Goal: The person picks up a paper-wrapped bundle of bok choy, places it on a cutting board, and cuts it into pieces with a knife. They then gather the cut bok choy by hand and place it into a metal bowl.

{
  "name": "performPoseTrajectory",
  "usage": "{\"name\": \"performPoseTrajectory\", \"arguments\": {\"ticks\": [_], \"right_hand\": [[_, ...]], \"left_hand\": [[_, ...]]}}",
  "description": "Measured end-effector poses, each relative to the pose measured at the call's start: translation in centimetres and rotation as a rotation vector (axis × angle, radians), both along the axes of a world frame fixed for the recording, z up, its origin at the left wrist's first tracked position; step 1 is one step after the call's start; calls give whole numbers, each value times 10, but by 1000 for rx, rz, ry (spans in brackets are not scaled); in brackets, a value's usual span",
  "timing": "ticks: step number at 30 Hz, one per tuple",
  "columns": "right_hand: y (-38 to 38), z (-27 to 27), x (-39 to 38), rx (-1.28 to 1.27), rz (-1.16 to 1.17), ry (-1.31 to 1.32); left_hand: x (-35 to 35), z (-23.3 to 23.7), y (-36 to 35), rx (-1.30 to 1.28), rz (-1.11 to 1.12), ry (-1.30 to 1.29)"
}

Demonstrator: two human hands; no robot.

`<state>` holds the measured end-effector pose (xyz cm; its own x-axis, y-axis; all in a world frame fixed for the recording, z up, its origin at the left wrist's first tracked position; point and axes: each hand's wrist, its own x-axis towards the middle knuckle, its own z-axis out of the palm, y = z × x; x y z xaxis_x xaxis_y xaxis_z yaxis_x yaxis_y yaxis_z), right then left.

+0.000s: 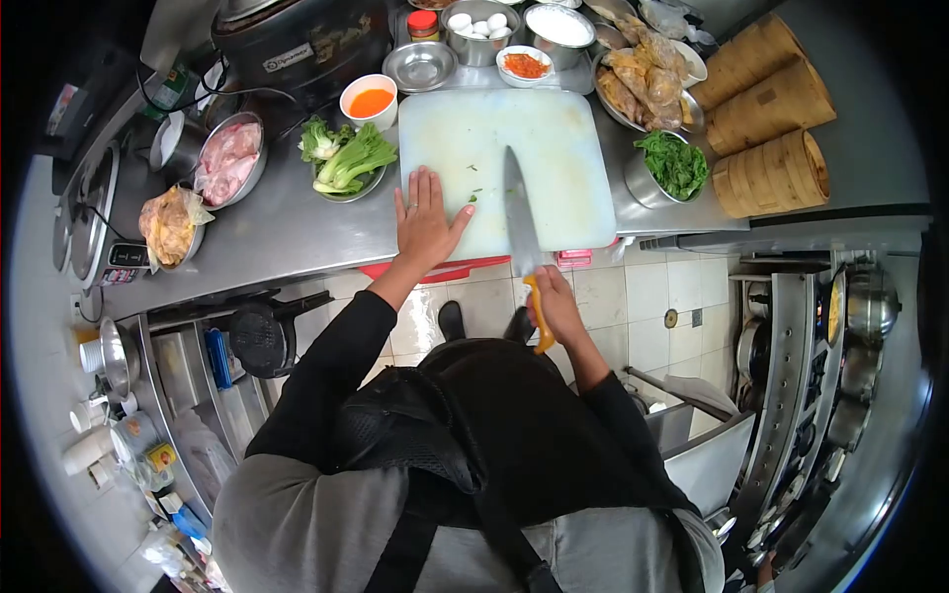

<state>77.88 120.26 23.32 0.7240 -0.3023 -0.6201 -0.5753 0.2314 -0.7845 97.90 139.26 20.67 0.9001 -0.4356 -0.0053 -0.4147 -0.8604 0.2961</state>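
Note:
My right hand (pixel 560 304) grips the yellow handle of a chef's knife (pixel 518 212). Its blade lies across the right part of a white cutting board (pixel 559 128), tip pointing away from me. My left hand (pixel 427 219) rests flat on the board's left edge, fingers spread. A few small green scraps (pixel 473 197) sit on the board between hand and blade. Left of the board, a plate holds leafy green bok choy (pixel 358 161). To the right stands a metal container of chopped greens (pixel 672 166).
Behind the board are a bowl of orange liquid (pixel 371 101), a metal dish (pixel 420 65), a pot of eggs (pixel 478 25) and a bowl of chopped orange-red food (pixel 525 66). Raw meat (pixel 229 161) stands left; cooked poultry (pixel 647 79) and bamboo steamers (pixel 771 175) right.

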Motion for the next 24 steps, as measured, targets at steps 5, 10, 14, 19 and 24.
{"name": "performPoseTrajectory", "arguments": {"ticks": [5,10,14,19,24], "right_hand": [[42,4,29,-33,143,42],[69,-2,32,42,168,51],[56,0,26,198,130,29],[-13,20,-30,314,-2,-72],[-99,65,-172,218,-187,58]], "left_hand": [[1,9,-11,45,-33,-26],[-2,10,-14,17,-36,-7],[1,14,-5,-99,-67,-3],[-5,36,52,-855,-75,-34],[-75,30,120,-960,-75,111]]}}
